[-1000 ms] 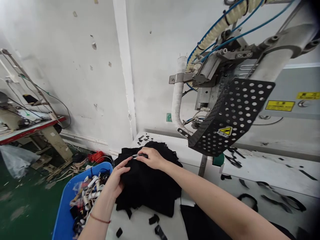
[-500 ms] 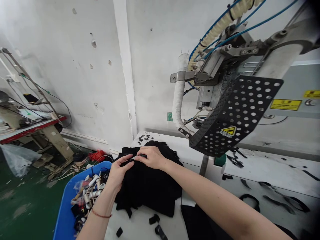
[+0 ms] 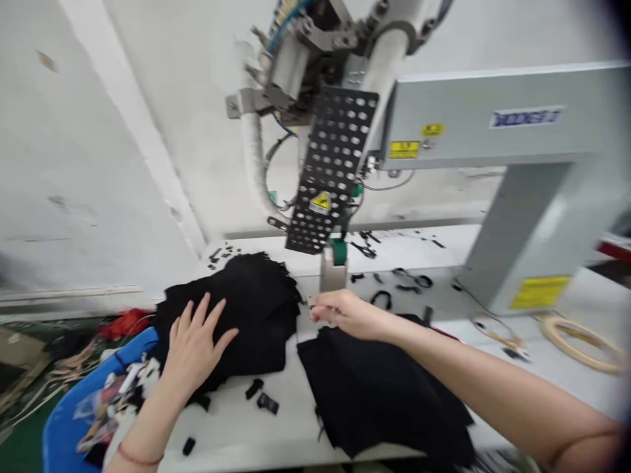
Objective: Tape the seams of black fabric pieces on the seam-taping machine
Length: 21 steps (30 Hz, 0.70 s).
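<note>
Black cut fabric pieces, stacked in a loose, ragged-edged pile (image 3: 246, 309), lie on the white worktable (image 3: 296, 420) at about ten o'clock from its middle, just beside the table's left edge. The left hand (image 3: 194, 345) lies flat on top of the pile, fingers spread and palm down, gripping nothing — most likely pressing the stack so the layers do not slide. The right hand (image 3: 345, 314) sits at about three o'clock from the pile, over the top edge of a separate flat black cloth panel (image 3: 379, 387) spread across the table; its fingers are curled together and seem to pinch a small pale tab or label (image 3: 311, 303), though blur makes it hard to tell exactly what is held. That hand lies directly below the black perforated metal guard (image 3: 330, 171) of the grey machine (image 3: 493, 131), at twelve o'clock, near a pale upright post with a green part (image 3: 334, 266) — a spot that suits feeding a piece to the machine head. Small black offcuts (image 3: 261, 397) are scattered on the table at six o'clock from the pile, and more strips (image 3: 409, 279) lie near the machine's base. A blue plastic bin of mixed scraps (image 3: 73, 427) stands at seven o'clock, just off the table's left edge, within easy reach for waste. A coil of tan cord (image 3: 582, 338) rests at three o'clock, well apart from both hands.
</note>
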Tool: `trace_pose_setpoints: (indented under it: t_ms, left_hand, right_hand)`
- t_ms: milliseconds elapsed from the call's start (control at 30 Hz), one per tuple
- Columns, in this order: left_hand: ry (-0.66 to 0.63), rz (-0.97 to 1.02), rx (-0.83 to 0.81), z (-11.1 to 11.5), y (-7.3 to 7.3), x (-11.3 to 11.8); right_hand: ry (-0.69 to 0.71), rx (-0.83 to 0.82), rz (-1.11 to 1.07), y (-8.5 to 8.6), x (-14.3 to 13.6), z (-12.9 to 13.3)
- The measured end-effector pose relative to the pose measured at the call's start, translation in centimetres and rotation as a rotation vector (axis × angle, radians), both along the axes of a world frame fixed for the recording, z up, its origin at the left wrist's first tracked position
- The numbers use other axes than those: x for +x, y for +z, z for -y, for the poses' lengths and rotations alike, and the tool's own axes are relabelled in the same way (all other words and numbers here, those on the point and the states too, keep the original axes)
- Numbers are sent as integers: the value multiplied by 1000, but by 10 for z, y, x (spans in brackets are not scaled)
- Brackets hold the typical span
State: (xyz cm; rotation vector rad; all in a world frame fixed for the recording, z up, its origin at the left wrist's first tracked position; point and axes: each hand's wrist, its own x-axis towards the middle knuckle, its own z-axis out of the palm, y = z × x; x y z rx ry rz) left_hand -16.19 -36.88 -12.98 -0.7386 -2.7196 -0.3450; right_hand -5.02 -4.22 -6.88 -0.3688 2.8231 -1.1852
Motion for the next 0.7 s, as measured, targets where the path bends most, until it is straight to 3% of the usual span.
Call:
trace_pose_setpoints:
  t_ms: [67,167,233,300,400,500,600,700]
  left_hand:
    - [-94,30,-131,-8,-11,8]
    - [-56,-53,-23,-41,-9,21]
    - [-179,93,107,-79,-5,39]
    - [-363,422,138,-121,-10,63]
    - [-329,525,58,-168,-30,89]
    - [-326,510,70,-184,-45,94]
    - [-337,585,121,-184,-44,88]
    - [-286,728,112,-187,-36,84]
  right_hand:
    - [-141,97,21,-12,22,-37]
    - [-225,185,76,-30,46,-70]
    - [-233,217,88,-43,53,-74]
    - [-251,262,80,-58,55,-69]
    - [-294,348,88,-83,54,-58]
    - [-343,315,65,-98,54,-59]
    - [-429,176,-145,-83,44,-71]
    - [-584,25,-512,-40,13,-87]
